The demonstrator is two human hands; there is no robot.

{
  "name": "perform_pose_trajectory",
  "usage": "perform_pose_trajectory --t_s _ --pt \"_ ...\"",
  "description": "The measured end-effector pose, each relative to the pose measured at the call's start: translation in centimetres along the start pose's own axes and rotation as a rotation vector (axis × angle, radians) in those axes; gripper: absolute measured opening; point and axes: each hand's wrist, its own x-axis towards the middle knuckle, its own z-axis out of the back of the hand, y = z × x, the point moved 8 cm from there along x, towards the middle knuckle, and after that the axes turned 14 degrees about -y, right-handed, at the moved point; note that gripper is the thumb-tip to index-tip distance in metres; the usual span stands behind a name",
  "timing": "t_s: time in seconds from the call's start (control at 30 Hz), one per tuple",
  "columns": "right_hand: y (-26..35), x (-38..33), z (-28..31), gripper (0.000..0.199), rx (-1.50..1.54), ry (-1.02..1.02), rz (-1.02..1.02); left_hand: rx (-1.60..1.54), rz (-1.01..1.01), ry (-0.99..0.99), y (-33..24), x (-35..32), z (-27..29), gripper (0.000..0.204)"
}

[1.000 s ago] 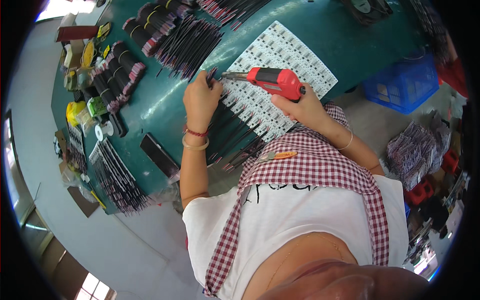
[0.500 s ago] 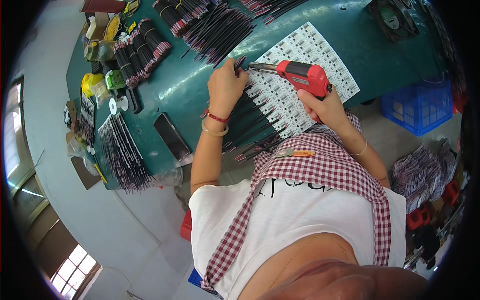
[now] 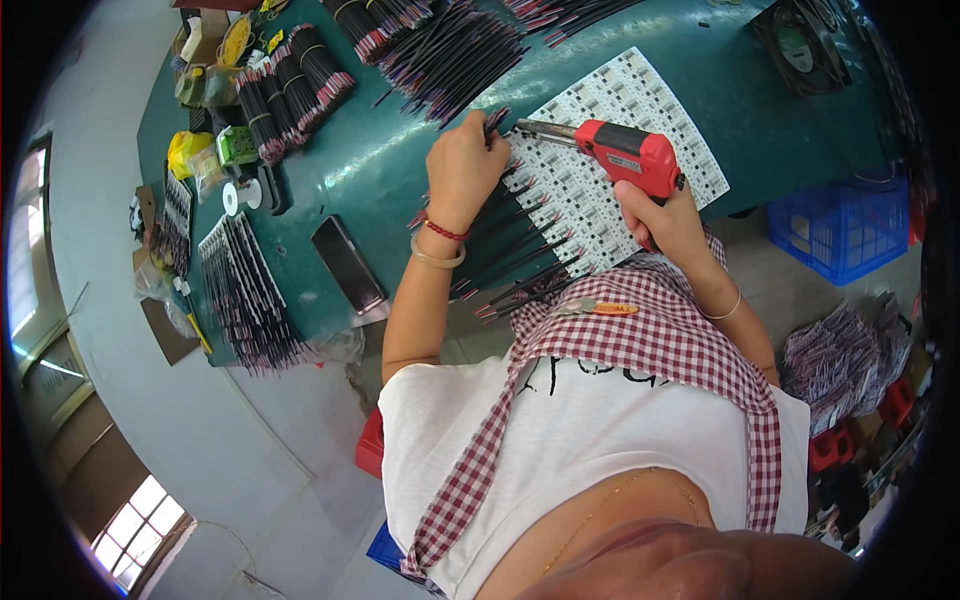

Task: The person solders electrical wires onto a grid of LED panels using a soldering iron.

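Note:
My left hand [image 3: 466, 170] is closed on several short black wires [image 3: 495, 122] with reddish ends, at the far left corner of a white circuit board panel [image 3: 640, 120]. My right hand [image 3: 665, 215] grips a red and black soldering gun [image 3: 632, 158] by its handle. The gun's metal tip points left, close to the wires in my left fingers. Whether it touches the board cannot be made out. Along the panel's left edge, a row of black wires [image 3: 515, 245] sticks out over the green table [image 3: 395, 165].
Bundles of black wires [image 3: 290, 90] and a loose pile [image 3: 455, 60] lie at the back. A phone [image 3: 347, 265], a white spool [image 3: 241, 197] and a wired strip [image 3: 250, 290] are on the left. A small fan [image 3: 800, 45] stands far right, above a blue crate [image 3: 840, 225].
The whole view has shifted slightly. The soldering gun's tip has drawn a little to the right, away from my left fingers. My left hand still holds the wires.

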Motion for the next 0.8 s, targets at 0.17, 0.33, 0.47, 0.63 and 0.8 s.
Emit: perform_pose_trajectory --t_s 0.17,0.33,0.47,0.63,0.8 --pt "0.11 0.05 0.01 0.020 0.001 -0.001 -0.002 0.000 0.002 0.005 -0.44 0.06 0.24 0.017" --pt "0.01 -0.02 0.27 0.019 0.056 0.002 -0.008 -0.006 -0.028 -0.026 -0.19 -0.22 0.10 0.017" --pt "-0.38 0.07 0.47 0.019 0.039 0.009 0.003 -0.008 -0.020 -0.034 -0.63 -0.36 0.35 0.018" --pt "-0.28 0.07 0.01 0.019 0.058 0.010 -0.016 -0.035 0.021 -0.035 -0.01 -0.55 0.15 0.018" --pt "-0.45 0.09 -0.04 0.018 0.041 0.000 -0.025 -0.113 0.059 -0.051 0.18 -0.87 0.10 0.018"
